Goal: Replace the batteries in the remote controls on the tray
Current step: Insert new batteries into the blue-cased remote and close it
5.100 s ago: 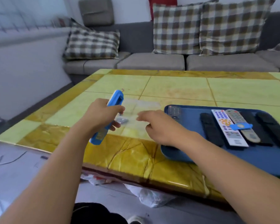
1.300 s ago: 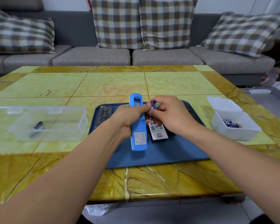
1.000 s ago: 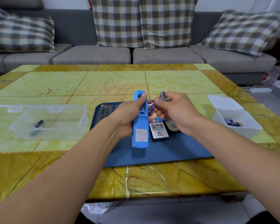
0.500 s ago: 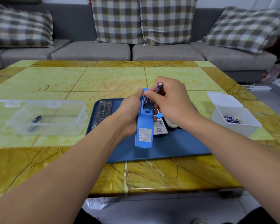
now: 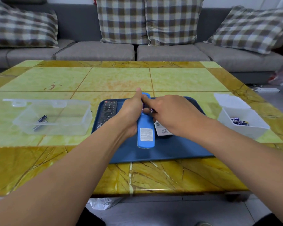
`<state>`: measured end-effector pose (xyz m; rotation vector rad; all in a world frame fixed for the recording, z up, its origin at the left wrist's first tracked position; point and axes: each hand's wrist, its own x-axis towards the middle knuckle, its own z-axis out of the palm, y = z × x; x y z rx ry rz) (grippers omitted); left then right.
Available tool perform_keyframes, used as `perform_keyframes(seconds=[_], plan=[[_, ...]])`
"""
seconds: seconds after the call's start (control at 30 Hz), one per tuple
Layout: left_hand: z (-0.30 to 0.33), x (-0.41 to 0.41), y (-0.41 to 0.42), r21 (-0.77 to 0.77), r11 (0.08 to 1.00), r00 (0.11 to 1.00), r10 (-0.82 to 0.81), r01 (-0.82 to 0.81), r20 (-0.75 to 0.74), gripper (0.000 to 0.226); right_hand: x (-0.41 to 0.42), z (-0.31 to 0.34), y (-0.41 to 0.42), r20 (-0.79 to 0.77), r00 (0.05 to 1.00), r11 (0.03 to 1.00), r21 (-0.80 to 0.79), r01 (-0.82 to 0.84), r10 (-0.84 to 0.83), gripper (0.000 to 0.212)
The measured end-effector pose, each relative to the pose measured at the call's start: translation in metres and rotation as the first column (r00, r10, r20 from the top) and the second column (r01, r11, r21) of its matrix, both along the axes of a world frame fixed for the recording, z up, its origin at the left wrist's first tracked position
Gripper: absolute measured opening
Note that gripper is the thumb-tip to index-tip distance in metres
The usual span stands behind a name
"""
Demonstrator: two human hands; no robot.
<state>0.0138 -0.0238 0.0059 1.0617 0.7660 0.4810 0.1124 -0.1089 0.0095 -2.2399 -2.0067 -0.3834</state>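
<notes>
Nearest the camera, over the front of the blue tray (image 5: 162, 154), the left hand (image 5: 131, 115) grips the blue remote (image 5: 145, 128) back-side up, thumb raised along its top edge. Half a second ago the right hand (image 5: 168, 111) held a battery upright above the open compartment; now that hand has dropped, its forefinger pressing a battery (image 5: 143, 106) down into the slot while its curled fingers keep a second battery (image 5: 151, 110) pinched just beside it. By my judgement the first fresh cell is being seated and the second follows. Under the right wrist a white remote (image 5: 162, 130) lies on the tray, with a black remote (image 5: 108, 111) at the tray's left edge. Further left on the bench (image 5: 121, 79) a clear box (image 5: 54, 116) holds the spent cells; to the right a white bin (image 5: 242, 123) holds fresh ones.
</notes>
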Motion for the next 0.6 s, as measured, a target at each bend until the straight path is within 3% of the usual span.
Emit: perform_keyframes(seconds=[0.1,0.23,0.3,0.37,0.5,0.53,0.57,0.6], plan=[[-0.002,-0.005,0.010,0.066,0.998,0.999,-0.004,0.007,-0.040,0.036,0.001,0.003,-0.006,-0.097,0.995,0.995,-0.097,-0.005,-0.004,0.051],[-0.001,-0.011,0.009,0.143,0.990,0.997,-0.009,0.020,-0.078,0.027,0.001,0.002,-0.009,-0.081,0.997,0.995,-0.097,-0.009,0.001,0.048],[0.000,-0.013,0.010,0.170,0.985,0.999,0.003,0.004,-0.043,0.030,0.002,0.002,-0.005,-0.244,0.969,0.998,-0.046,-0.051,0.038,0.047],[0.001,-0.014,0.009,0.198,0.980,1.000,-0.017,0.022,-0.026,0.032,0.007,0.001,-0.005,-0.478,0.874,0.996,0.053,-0.074,0.090,0.044],[0.002,-0.015,0.009,0.251,0.968,1.000,-0.021,0.025,-0.016,0.037,0.007,-0.003,-0.008,-0.535,0.835,0.991,0.111,-0.081,0.128,0.043],[0.003,-0.014,0.010,0.272,0.962,1.000,-0.014,0.016,-0.010,0.038,0.005,-0.005,-0.008,-0.634,0.759,0.987,0.143,-0.077,0.151,0.042],[0.005,-0.013,0.009,0.286,0.958,1.000,-0.012,0.010,0.003,0.038,0.003,-0.004,-0.008,-0.774,0.607,0.981,0.185,-0.053,0.178,0.040],[0.007,-0.012,0.008,0.288,0.958,1.000,-0.017,0.011,0.018,0.038,0.004,-0.003,-0.009,-0.894,0.399,0.976,0.219,-0.005,0.203,0.037]])
